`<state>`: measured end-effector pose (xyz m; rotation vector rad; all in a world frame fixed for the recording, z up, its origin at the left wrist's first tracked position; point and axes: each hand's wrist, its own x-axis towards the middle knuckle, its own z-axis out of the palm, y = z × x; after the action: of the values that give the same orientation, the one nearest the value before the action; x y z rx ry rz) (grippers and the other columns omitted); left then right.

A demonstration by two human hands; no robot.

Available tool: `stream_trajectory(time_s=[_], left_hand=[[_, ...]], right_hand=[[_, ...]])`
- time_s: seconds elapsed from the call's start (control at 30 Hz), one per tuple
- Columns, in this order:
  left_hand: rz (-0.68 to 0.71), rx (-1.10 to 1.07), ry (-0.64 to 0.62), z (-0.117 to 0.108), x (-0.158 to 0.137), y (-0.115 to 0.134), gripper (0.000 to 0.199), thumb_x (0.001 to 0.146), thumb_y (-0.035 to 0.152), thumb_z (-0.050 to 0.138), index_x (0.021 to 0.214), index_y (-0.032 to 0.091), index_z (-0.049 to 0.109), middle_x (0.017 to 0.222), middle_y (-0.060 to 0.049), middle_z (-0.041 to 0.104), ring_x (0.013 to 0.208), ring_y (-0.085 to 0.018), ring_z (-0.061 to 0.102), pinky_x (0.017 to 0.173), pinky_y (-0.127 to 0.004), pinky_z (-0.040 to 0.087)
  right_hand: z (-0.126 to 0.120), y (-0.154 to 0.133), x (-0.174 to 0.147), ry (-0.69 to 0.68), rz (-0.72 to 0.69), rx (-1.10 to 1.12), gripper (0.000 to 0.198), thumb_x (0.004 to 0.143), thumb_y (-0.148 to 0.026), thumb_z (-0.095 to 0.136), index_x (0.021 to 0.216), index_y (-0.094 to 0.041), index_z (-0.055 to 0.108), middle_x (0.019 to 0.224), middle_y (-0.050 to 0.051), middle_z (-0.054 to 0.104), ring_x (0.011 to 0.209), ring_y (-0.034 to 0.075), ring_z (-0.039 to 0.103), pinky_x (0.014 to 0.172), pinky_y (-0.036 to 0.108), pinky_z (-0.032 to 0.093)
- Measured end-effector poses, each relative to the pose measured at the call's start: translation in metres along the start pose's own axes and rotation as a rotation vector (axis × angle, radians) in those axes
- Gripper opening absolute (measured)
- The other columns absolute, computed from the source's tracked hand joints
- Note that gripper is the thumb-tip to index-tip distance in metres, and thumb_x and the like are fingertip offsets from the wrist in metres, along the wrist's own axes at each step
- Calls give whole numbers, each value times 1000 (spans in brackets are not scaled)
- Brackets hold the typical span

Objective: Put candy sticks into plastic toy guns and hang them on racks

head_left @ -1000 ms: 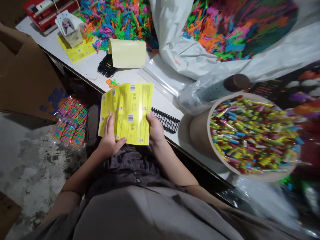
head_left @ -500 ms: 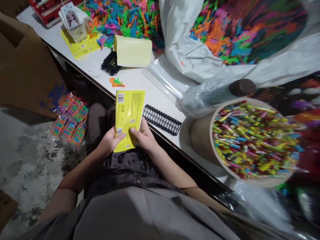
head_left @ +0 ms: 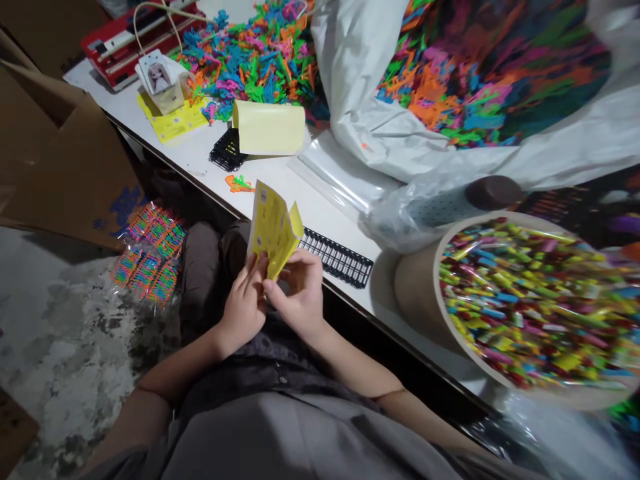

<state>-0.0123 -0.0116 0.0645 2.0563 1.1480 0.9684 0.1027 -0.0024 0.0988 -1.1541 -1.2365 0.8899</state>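
A yellow printed card (head_left: 270, 223) is bent between my two hands above my lap, its right part folded up toward me. My left hand (head_left: 245, 303) grips its lower left side, fingers lying along the face. Thumb and forefinger of my right hand (head_left: 300, 290) pinch the lower right edge. Just beyond, on the table edge, a black plastic grid strip (head_left: 340, 257) lies flat. Small orange and green plastic figures (head_left: 240, 183) rest on the table past the card.
A round tub (head_left: 415, 287) of wrapped colourful pieces stands at right. Behind lie a white sack (head_left: 345, 87) of plastic figures, a loose heap (head_left: 250, 60), a pale yellow sheet (head_left: 270, 130) over black grids (head_left: 227, 150). Left are a cardboard box (head_left: 65, 153) and bagged packs (head_left: 153, 253) on the floor.
The card was held nearly flat and now is folded upward along its length. My left hand has shifted further onto it, and my right hand has turned to pinch its edge.
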Motion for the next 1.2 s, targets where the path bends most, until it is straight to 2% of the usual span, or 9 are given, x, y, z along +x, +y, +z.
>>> stream_trajectory(time_s=[0.17, 0.37, 0.47, 0.57, 0.7, 0.77, 0.87, 1.07, 1.2], left_hand=[[57, 72, 34, -1, -1, -3, 69, 93, 9, 36, 154, 22, 6, 147, -12, 40, 144, -21, 23, 115, -40, 35], [105, 131, -4, -17, 8, -6, 71, 89, 2, 29, 154, 22, 8, 146, -12, 42, 139, -19, 34, 112, -38, 39], [133, 241, -10, -23, 8, -10, 75, 87, 3, 36, 153, 18, 6, 143, -15, 45, 136, -22, 40, 108, -40, 43], [203, 293, 18, -26, 5, -14, 78, 85, 5, 44, 153, 14, 6, 143, -18, 44, 135, -23, 41, 106, -39, 45], [251, 321, 47, -30, 3, -15, 72, 87, 2, 37, 152, 14, 9, 141, -18, 45, 137, -20, 38, 107, -37, 43], [234, 332, 11, -30, 2, -16, 68, 90, 3, 32, 152, 15, 7, 142, -18, 45, 138, -20, 37, 107, -38, 42], [201, 347, -59, -29, 3, -17, 63, 94, 9, 26, 152, 15, 6, 142, -19, 45, 136, -20, 40, 107, -40, 41], [38, 284, -272, -29, 11, -17, 53, 92, 10, 24, 144, 10, 35, 138, -15, 50, 131, -17, 47, 108, -34, 40], [-39, 200, -355, -34, 21, -15, 54, 87, 8, 29, 139, 8, 43, 139, -12, 50, 129, -15, 48, 107, -28, 41]], right_hand=[[-4, -2, 1, -38, 76, 31, 30, 81, -33, 65, 100, -23, 45, 100, 6, 50, 80, 13, 55, 58, 23, 51], [-14, 3, 0, -122, 260, 221, 37, 78, -34, 70, 107, -24, 50, 103, 7, 57, 84, 17, 60, 58, 25, 54], [-18, 5, 1, -188, 257, 264, 37, 78, -33, 71, 109, -25, 54, 106, 7, 59, 89, 18, 62, 64, 28, 56], [-20, 5, 2, -212, 243, 207, 37, 73, -37, 76, 103, -23, 59, 103, 7, 62, 86, 19, 62, 68, 31, 57], [-20, 5, -1, -204, 199, 84, 29, 74, -40, 74, 93, -21, 63, 91, 5, 63, 74, 17, 60, 66, 32, 55], [-21, 6, 0, -207, 152, -16, 24, 77, -42, 72, 81, -20, 63, 81, 5, 62, 74, 17, 59, 69, 33, 53], [-24, 6, 2, -208, 121, -107, 28, 78, -47, 69, 71, -20, 62, 77, 5, 62, 78, 19, 58, 74, 35, 52], [-31, 15, 1, -168, 216, -99, 28, 77, -49, 69, 76, -21, 65, 80, 5, 62, 82, 20, 59, 79, 37, 51], [-34, 18, 1, -101, 199, -144, 27, 78, -46, 68, 72, -20, 63, 75, 5, 61, 77, 19, 58, 76, 36, 50]])
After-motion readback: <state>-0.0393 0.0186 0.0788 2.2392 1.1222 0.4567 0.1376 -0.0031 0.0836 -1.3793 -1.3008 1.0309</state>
